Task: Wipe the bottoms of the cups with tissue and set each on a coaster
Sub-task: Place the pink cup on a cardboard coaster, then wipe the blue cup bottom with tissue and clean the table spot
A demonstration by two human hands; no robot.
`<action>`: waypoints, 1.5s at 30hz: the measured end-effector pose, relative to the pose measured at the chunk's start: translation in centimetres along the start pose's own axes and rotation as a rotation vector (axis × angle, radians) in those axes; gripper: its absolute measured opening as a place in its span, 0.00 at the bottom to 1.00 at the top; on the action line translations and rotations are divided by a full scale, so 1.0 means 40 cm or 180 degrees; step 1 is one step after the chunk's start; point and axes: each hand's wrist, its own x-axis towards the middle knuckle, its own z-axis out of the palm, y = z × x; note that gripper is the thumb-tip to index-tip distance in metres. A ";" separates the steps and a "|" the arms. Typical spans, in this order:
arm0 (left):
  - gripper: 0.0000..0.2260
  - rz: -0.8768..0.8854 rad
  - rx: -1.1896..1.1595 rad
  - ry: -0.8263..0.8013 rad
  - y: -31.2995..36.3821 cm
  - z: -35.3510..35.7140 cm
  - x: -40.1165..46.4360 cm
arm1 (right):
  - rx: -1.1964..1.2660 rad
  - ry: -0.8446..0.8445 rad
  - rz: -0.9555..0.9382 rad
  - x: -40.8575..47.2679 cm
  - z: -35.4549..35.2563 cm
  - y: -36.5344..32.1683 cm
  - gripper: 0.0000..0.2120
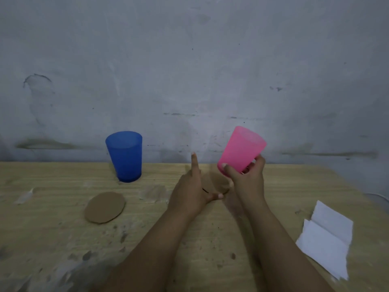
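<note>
Right hand (246, 178) grips tapered pink cup (242, 150), seemingly plastic, above round coaster (214, 182)

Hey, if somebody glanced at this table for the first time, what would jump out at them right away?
Most likely the pink cup, held tilted above the table by the right hand, over a brown coaster that the left hand touches. Next, the blue cup standing upright at the far left by the wall, with a second coaster lying bare in front of it. White tissue lies at the right edge.
</note>
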 end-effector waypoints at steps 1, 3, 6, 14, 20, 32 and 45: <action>0.60 0.0009 0.0030 0.0040 0.002 -0.001 -0.002 | 0.0039 -0.0037 0.0003 0.000 0.012 0.001 0.33; 0.61 0.0030 0.0083 0.0073 0.004 -0.002 -0.007 | 0.0055 -0.0080 0.0013 -0.004 0.029 0.015 0.33; 0.60 0.0058 0.0128 0.0129 0.005 -0.001 -0.014 | -0.0222 -0.0245 -0.0043 -0.012 0.032 0.038 0.33; 0.57 0.0066 -0.0032 0.0242 0.006 -0.010 -0.019 | -0.0408 -0.0783 -0.0004 -0.002 -0.001 0.058 0.33; 0.55 -0.0001 -0.0074 0.0274 0.010 -0.012 -0.021 | -0.0561 -0.0904 -0.0021 -0.006 -0.005 0.059 0.34; 0.53 -0.0152 -0.0143 0.0176 0.010 -0.015 -0.024 | -0.0665 -0.1003 0.0070 -0.024 -0.007 0.044 0.54; 0.21 0.0503 0.0126 0.0172 0.090 -0.041 -0.226 | -0.1814 -0.0750 -0.0021 -0.159 -0.221 -0.081 0.24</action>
